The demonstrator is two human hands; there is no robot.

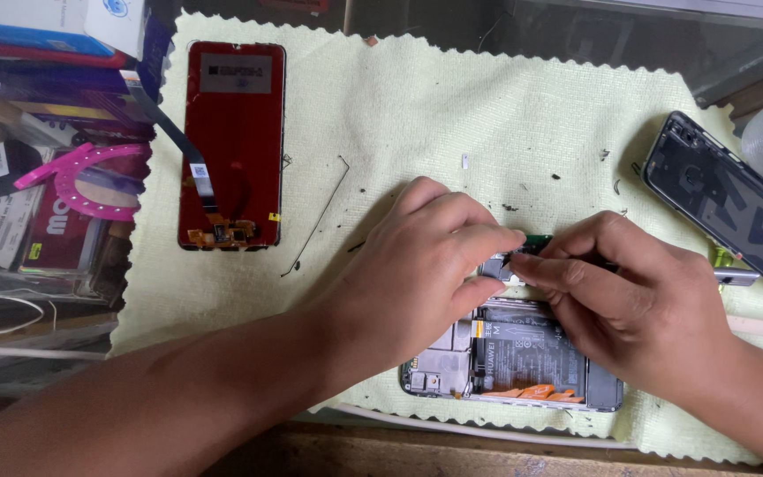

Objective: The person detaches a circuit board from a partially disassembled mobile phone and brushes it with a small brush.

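Phone chassis, opened with its battery and boards exposed, lies face-down on the near edge of a pale green cloth; the cloth spreads across most of the bench, and its weave probably keeps small screws and debris from rolling off. 1 red display panel with its flex cable trailing sits well apart at the far left, seemingly parked out of the working area; 1 dark back cover rests at the right edge, partly off the cloth.

Both hands meet over the far end of the chassis. The left hand curls down on that end, fingers bent and pressing, likely steadying the frame; whether it pinches anything I cannot tell. The right hand has thumb and forefinger closed on a thin dark tool, its tip beside a small green circuit board at the chassis edge; the metal end of tweezers pokes out just beyond the knuckles. A thin black wire lies loose on the cloth.
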